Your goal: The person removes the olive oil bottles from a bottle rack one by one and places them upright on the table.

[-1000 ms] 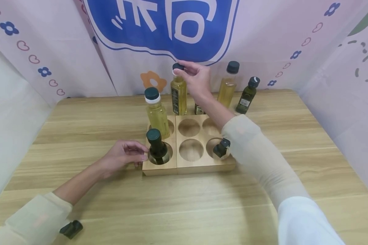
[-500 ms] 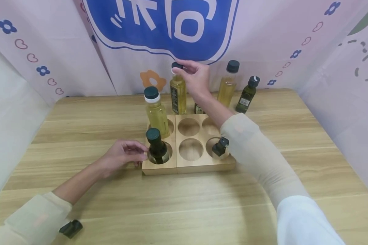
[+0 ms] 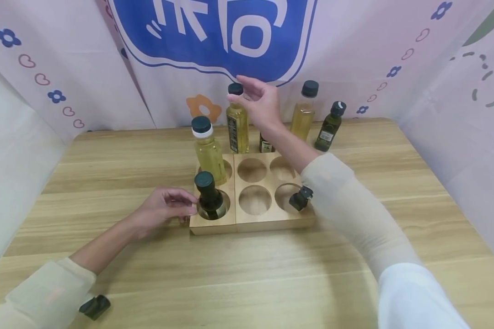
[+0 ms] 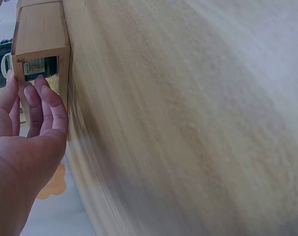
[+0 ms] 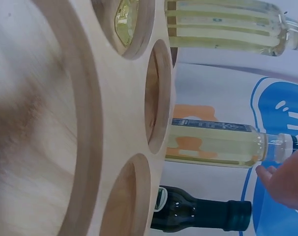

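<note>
A wooden bottle rack [image 3: 271, 225] with round holes stands mid-table. My left hand [image 3: 160, 208] holds its left end, thumb at the top edge and fingertips by the side opening, as the left wrist view shows. Its left holes hold a pale yellow oil bottle [image 3: 211, 157] at the back and a dark green bottle [image 3: 208, 196] in front. Behind the rack, an upright slim oil bottle [image 3: 237, 130] has a dark cap. My right hand [image 3: 265, 107] is at that cap, thumb beside the neck and index finger raised off it.
Behind the rack also stand a small dark bottle [image 5: 203, 211], partly hidden by my right forearm in the head view, a tall yellow oil bottle [image 3: 303, 119] and a small green bottle [image 3: 328, 130]. A printed cloth [image 3: 169, 91] hangs behind the table [image 3: 247, 278].
The fingers of my right hand have spread away from the slim oil bottle's cap, which they pinched before. That bottle still stands behind the rack. My left hand has stayed at the rack.
</note>
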Available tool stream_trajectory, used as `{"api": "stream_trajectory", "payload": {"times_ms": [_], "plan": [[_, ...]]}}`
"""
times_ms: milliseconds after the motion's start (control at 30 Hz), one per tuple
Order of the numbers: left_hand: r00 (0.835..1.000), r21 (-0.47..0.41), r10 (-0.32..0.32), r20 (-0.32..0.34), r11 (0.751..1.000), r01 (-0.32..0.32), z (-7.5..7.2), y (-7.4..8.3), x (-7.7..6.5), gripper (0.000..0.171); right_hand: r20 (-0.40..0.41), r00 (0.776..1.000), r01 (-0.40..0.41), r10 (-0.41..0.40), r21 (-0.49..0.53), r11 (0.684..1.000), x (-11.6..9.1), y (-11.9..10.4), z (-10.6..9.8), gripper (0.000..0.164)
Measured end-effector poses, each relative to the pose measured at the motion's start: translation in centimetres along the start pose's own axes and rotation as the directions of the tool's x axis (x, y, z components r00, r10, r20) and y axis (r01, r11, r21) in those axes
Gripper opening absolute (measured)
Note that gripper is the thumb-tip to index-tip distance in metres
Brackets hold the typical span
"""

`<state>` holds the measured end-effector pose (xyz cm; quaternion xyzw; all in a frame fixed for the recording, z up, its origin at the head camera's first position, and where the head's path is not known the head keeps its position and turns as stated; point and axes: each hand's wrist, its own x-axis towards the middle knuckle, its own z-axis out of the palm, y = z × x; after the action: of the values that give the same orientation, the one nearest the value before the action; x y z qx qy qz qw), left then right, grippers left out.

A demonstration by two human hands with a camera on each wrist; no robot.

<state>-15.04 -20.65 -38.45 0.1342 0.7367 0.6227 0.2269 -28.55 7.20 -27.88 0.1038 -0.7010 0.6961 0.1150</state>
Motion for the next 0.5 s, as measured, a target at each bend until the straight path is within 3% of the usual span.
{"api": "stream_trajectory", "payload": {"times_ms": [267,500], "plan": [[1.000,0.012,-0.005,-0.004,1.000,0.005,0.0,0.2,0.0,0.019,0.006,0.999,-0.032,0.032,-0.017,0.999,-1.3,-1.7,-1.1,0.065],[1.000,0.032,0.005,0.000,0.999,-0.005,0.0,0.3,0.0,0.015,0.036,0.999,0.013,-0.010,-0.105,0.994,-2.9,-2.7,-2.7,0.062]]}}
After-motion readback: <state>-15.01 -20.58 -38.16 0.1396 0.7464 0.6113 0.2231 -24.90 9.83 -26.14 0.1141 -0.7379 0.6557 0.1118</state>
